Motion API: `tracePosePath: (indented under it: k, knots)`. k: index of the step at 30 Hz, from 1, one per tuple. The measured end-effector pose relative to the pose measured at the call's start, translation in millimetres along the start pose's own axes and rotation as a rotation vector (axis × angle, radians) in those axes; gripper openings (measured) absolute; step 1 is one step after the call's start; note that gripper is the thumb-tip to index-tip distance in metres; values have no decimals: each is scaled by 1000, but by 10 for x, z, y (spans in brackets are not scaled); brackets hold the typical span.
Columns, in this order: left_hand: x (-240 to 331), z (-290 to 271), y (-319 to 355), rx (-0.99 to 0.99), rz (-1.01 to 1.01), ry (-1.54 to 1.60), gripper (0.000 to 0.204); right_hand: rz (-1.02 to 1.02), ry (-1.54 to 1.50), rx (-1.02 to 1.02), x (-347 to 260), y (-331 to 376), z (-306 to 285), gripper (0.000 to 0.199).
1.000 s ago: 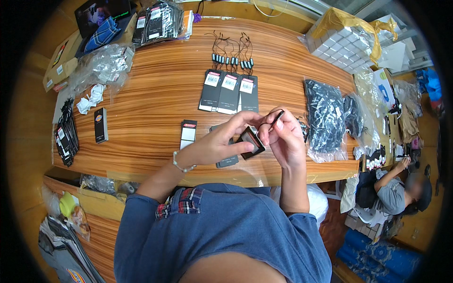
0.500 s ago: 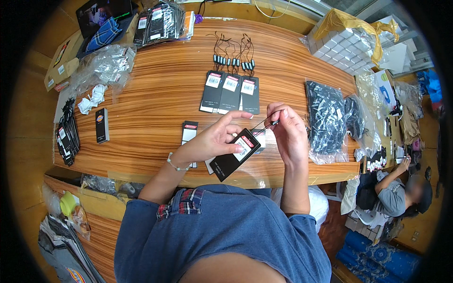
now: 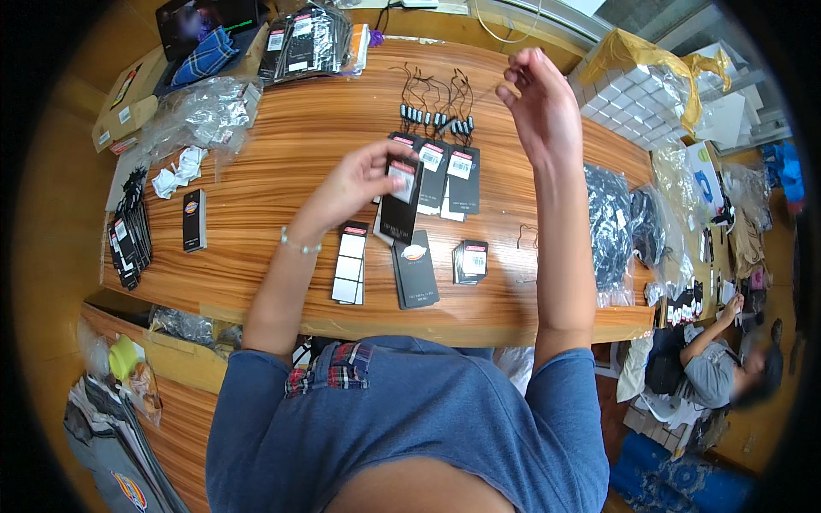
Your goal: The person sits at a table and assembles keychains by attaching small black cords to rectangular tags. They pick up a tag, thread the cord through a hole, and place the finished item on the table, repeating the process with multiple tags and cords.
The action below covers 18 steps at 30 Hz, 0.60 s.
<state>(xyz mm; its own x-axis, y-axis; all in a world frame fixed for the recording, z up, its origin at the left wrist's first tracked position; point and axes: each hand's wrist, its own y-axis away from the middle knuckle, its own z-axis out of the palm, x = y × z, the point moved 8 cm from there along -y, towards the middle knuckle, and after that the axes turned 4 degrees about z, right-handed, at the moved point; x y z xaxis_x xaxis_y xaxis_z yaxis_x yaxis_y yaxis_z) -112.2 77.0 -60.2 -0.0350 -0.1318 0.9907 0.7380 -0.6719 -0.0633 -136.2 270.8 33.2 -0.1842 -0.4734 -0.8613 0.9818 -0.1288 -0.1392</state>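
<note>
My left hand (image 3: pixel 346 186) pinches a black hang tag (image 3: pixel 398 215) with a red-and-white sticker. It holds the tag over the left side of three stacks of similar tags (image 3: pixel 462 184), whose black strings and small seals (image 3: pixel 415 114) stretch away toward the far side. My right hand (image 3: pixel 549 111) is raised to the right of those strings, fingers curled. A faint thin string seems to run from its fingertips toward a tilted seal (image 3: pixel 448 126). Below the held tag lies a stack of black tags (image 3: pixel 416 278), between sticker strips (image 3: pixel 348 269) and a small sticker pile (image 3: pixel 471 261).
Loose strings (image 3: pixel 528 235) lie near my right forearm. Bagged black strings (image 3: pixel 609 222) and wrapped white boxes (image 3: pixel 629 90) are on the right. More tags (image 3: pixel 128 235), crumpled paper (image 3: pixel 178 173) and clear plastic (image 3: pixel 201 115) sit left. Another person (image 3: pixel 714 363) works at far right.
My left hand has carried the tag forward and left, over the left tag stack. My right hand has moved far forward and up. The tag stack and sticker pile beneath now show.
</note>
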Motion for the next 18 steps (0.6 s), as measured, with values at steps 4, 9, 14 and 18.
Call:
tracePosePath:
  k: [4, 9, 14, 18]
  knots:
    - [-172, -371, -224, 113, -108, -107, 38, 3, 66, 48, 184, -534, -10, 16]
    - [-371, -530, -402, 129, -152, -165, 42, 69, 145, 97, 430, -862, -44, 17]
    - [-409, -566, -513, 171, -82, -518, 40, 164, 233, 74, 654, -1056, -111, 19]
    - [-323, -537, -525, 139, -52, -743, 40, 213, 247, 63, 814, -1132, -150, 19]
